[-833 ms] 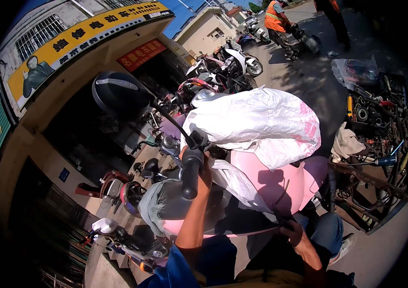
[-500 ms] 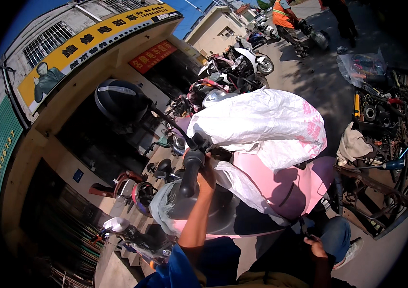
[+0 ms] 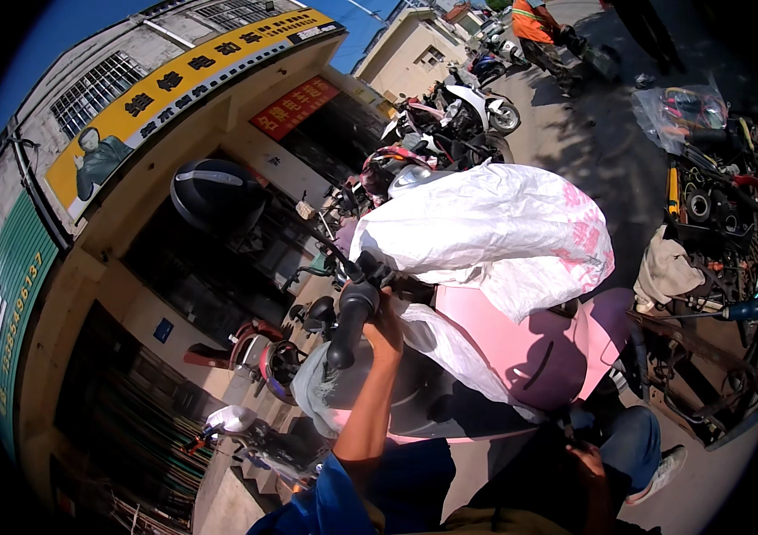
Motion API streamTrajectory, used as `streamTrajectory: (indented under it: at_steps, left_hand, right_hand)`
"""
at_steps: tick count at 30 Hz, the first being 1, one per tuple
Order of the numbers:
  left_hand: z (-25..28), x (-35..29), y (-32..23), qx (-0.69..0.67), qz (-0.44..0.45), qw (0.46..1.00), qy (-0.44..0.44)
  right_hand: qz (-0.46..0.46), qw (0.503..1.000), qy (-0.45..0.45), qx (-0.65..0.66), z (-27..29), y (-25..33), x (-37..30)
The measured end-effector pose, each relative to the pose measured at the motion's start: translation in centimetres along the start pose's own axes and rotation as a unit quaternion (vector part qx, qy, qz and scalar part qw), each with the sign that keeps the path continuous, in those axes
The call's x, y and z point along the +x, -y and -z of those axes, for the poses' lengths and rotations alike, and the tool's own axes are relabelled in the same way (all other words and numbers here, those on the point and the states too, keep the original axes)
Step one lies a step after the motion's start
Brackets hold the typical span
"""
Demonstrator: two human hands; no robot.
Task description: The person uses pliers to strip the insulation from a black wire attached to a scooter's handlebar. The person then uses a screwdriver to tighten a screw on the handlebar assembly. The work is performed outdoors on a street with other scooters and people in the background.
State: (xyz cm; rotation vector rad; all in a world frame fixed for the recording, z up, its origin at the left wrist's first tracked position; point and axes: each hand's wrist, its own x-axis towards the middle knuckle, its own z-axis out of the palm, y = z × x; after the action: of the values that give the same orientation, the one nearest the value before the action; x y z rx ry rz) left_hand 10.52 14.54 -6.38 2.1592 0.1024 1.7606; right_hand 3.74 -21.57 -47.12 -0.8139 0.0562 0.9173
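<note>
A pink electric scooter (image 3: 512,343) stands before me, with a white woven sack (image 3: 486,223) draped over its front. My left hand (image 3: 385,328) is closed at the handlebar (image 3: 364,292), right beside its black rubber grip (image 3: 352,330); its fingertips are hidden. A round black mirror (image 3: 217,196) rises on a stalk from the bar. Low and to the right, my right hand (image 3: 585,459) is in shadow near the scooter's lower edge. Its fingers are curled, and whatever they hold is too dark to make out. Grey cloth (image 3: 315,392) hangs at the scooter's left side.
Tools and parts fill a metal-framed cart (image 3: 708,357) on the right, with a rag (image 3: 667,272) and a clear plastic bag (image 3: 682,116). Parked scooters (image 3: 450,134) line the shopfront on the left. A person in an orange vest (image 3: 535,25) is farther up the road.
The view has turned slightly, so surroundings sit a little farther right. My left hand stays at the handlebar. A dark thing showing above my right hand earlier is harder to see now.
</note>
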Motion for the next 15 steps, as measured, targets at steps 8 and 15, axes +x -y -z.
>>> streamTrajectory:
  at_steps: [8, 15]
  left_hand:
    - [0.2, 1.1, -2.8, 0.034, -0.054, 0.998, -0.012]
    - [1.3, -1.3, -2.7, 0.014, 0.037, 0.999, 0.027]
  right_hand:
    - [-0.026, 0.999, -0.027, -0.007, -1.0, 1.1, 0.0]
    - [0.029, 0.991, -0.037, -0.124, -0.5, 0.4, -0.7]
